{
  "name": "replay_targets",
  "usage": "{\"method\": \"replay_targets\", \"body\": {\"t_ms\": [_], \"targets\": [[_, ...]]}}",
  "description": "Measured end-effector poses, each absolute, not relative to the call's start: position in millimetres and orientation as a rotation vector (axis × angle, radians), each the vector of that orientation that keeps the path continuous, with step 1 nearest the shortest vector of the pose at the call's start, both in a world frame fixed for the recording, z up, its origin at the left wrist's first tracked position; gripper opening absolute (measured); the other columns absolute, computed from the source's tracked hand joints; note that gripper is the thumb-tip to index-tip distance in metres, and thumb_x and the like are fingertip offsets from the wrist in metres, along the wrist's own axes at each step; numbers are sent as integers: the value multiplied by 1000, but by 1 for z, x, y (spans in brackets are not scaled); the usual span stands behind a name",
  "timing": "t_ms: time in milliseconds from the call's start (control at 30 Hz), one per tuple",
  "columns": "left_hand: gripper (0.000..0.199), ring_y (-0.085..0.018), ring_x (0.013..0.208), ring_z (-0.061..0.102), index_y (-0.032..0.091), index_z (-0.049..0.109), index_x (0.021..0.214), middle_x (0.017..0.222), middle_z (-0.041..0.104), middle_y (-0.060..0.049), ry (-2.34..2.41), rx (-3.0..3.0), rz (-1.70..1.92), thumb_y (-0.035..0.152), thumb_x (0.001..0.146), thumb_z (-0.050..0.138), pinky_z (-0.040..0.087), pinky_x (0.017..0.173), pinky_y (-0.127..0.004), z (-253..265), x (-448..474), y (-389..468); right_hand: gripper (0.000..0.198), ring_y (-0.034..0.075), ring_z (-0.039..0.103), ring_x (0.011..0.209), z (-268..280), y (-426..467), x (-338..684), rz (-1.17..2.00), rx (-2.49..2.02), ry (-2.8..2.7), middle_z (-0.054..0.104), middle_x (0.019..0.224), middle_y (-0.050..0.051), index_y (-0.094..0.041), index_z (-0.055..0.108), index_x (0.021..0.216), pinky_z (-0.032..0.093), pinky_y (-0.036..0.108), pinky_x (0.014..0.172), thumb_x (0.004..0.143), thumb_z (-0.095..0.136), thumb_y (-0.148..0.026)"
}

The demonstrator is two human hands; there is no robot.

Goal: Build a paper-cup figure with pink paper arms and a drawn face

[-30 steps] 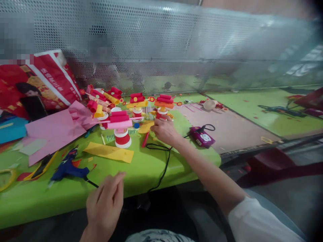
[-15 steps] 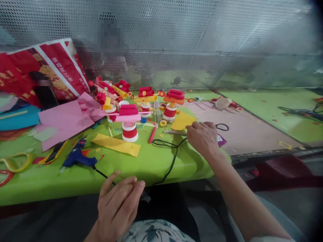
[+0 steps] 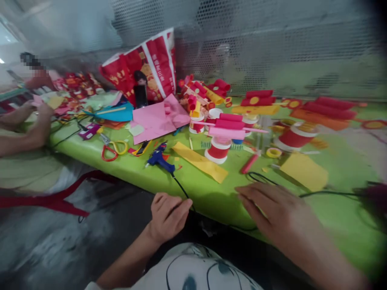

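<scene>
My left hand [image 3: 169, 215] is over the table's front edge, fingers curled in and thumb against them. Its thumb tip is beside the black cord of a blue hot glue gun [image 3: 161, 159]; I cannot tell whether it touches the cord or holds anything. Stretched out low over the green tabletop, my right hand [image 3: 279, 215] appears to hold nothing. Beyond its fingertips are a black cord loop [image 3: 261, 176], a pink-red stick [image 3: 250, 163] and a yellow paper piece [image 3: 304, 171]. Between the hands lies a yellow paper strip [image 3: 201, 162], near a red-and-white cup figure [image 3: 218, 151] topped with pink paper rolls.
More figures with paper rolls [image 3: 255, 102] stand behind. Pink paper sheets [image 3: 151, 121], scissors [image 3: 116, 149], a box cutter [image 3: 142, 148] and a red bag [image 3: 148, 68] are to the left. Another person's arm [image 3: 33, 133] is at the far left, near a red chair [image 3: 57, 201].
The view has swung left, bringing the other person into sight. My right hand has come back toward me from the yellow paper and its fingers have straightened. My left hand's fingers have curled in.
</scene>
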State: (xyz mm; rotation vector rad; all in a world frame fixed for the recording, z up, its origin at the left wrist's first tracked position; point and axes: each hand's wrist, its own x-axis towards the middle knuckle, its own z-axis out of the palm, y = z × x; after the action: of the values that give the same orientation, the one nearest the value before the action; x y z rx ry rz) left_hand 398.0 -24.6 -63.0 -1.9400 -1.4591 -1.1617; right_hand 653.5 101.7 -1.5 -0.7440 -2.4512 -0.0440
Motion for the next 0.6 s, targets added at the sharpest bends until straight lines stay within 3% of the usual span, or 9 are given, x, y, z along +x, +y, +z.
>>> {"method": "replay_targets", "body": {"t_ms": [200, 300, 400, 600], "targets": [[24, -19, 85, 69, 21, 66, 107, 91, 74, -7, -1711, -1542, -1035, 7, 87, 68, 50, 84, -39, -72, 349, -25, 26, 23, 71, 83, -1, 86, 584, 227, -648, -2551, 76, 102, 8, -26, 71, 107, 57, 38, 73, 102, 51, -42], [20, -23, 100, 70, 19, 66, 111, 100, 75, -10, -1791, -1378, -1114, 11, 92, 64, 52, 92, -43, -72, 332, -17, 37, 27, 70, 96, 8, 90, 533, 183, -708, -2628, 74, 111, 13, -20, 69, 117, 56, 40, 78, 102, 49, -48], [18, -23, 102, 69, 18, 66, 111, 99, 74, -10, -1788, -1270, -1212, 14, 94, 63, 53, 94, -43, -73, 322, -10, 47, 31, 68, 97, 16, 95, 484, 125, -827, -2749, 72, 110, 17, -17, 69, 115, 54, 41, 75, 99, 50, -56], [17, -22, 98, 70, 16, 67, 109, 97, 73, -10, -1700, -1230, -1270, 15, 92, 65, 54, 93, -41, -71, 311, -11, 33, 32, 70, 97, 13, 95, 444, 144, -926, -2801, 72, 102, 21, -8, 72, 108, 57, 39, 74, 95, 61, -36]]}}
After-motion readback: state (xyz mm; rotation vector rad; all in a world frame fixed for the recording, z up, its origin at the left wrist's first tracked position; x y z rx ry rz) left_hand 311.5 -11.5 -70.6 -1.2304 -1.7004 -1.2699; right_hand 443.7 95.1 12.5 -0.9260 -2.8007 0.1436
